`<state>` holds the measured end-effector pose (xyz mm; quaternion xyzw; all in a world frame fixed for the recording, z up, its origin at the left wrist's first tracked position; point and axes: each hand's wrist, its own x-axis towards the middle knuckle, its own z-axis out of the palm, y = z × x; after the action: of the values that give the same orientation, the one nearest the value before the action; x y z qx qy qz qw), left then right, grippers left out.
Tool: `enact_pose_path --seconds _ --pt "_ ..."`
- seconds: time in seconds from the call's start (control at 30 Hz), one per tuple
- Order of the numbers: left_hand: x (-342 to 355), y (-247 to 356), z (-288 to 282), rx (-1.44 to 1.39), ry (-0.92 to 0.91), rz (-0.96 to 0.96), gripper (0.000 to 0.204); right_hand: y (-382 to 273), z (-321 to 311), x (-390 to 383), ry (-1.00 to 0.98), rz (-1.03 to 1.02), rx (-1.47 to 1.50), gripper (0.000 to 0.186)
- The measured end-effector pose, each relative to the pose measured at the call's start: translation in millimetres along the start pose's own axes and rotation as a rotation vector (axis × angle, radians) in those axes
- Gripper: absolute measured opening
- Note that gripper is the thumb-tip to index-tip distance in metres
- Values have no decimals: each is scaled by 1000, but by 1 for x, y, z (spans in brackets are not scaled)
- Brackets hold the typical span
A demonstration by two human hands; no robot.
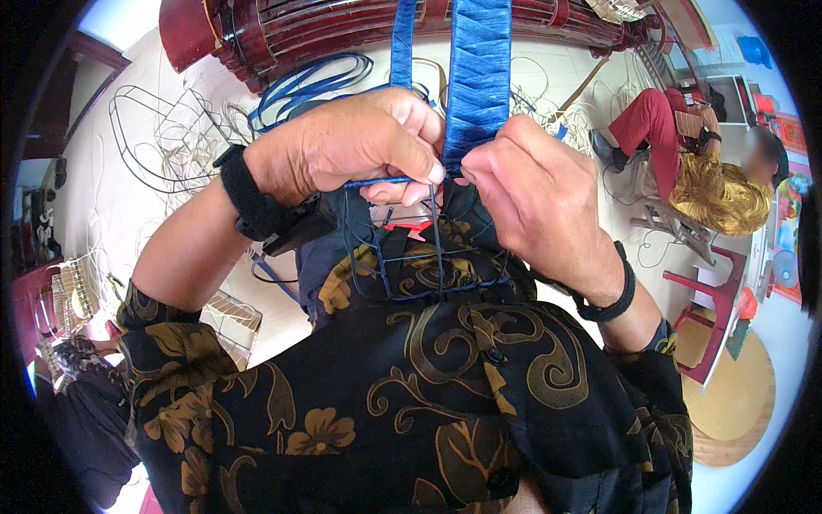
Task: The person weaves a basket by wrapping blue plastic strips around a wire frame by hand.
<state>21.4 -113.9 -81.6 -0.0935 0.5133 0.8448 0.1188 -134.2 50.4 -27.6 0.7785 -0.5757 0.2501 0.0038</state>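
Note:
A wide band wrapped in shiny blue strips rises between my hands, with a narrower blue band to its left. Below it hangs a thin dark wire frame, partly wound in blue, over my lap. My left hand is closed, its thumb and fingers pinching the frame's blue-wound top bar by the lower end of the wide band. Against that band's lower right corner, my right hand is closed in a pinch. Whatever lies between its fingertips is too small to make out.
A dark red wooden piece of furniture spans the far side. Loops of blue strip and tangled pale cords lie on the floor. At right, another person sits beside a red-legged stool. Someone in dark clothes is at lower left.

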Motion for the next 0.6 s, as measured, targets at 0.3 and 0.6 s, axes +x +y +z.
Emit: enact_pose_path --seconds 0.3,0.6 --pt "-6 7 10 65 94 -13 11 -14 4 -8 20 -164 -154 15" --pt "-4 1 0 -61 67 -5 18 -10 10 -38 79 -164 -136 20"
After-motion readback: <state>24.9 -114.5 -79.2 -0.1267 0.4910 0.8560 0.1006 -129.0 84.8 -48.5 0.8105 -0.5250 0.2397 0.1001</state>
